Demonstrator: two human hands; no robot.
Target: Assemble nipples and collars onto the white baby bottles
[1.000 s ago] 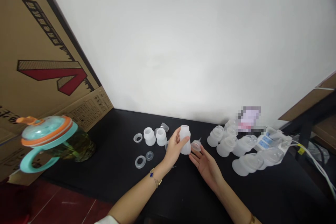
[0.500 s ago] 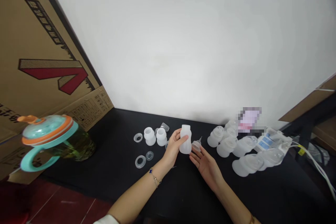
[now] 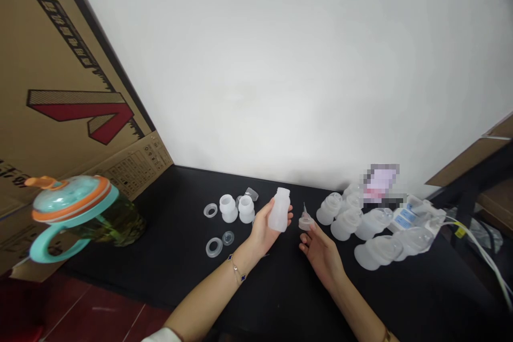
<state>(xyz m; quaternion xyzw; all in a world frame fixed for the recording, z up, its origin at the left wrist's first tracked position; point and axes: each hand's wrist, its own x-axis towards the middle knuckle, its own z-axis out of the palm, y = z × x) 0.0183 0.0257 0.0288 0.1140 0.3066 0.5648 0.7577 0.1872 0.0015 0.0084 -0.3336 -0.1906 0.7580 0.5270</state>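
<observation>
The person's left hand (image 3: 262,230) holds a frosted white plastic bottle (image 3: 279,211) upright, its fingers (image 3: 272,206) curled firmly around the bottle's side. At the right hand's (image 3: 321,254) twelve o'clock, a small translucent silicone valve piece with a thin spike (image 3: 305,221) sits at or just beside its loosely curved fingertips (image 3: 311,228); whether they grasp it cannot be told. On the black tabletop (image 3: 280,288), two white cups (image 3: 236,209) and clear rings (image 3: 214,247) lie at the left hand's ten o'clock, and frosted funnel-shaped flanges (image 3: 347,223) cluster at the right hand's one o'clock. A teal-and-orange lidded tumbler (image 3: 76,208) stands far left.
</observation>
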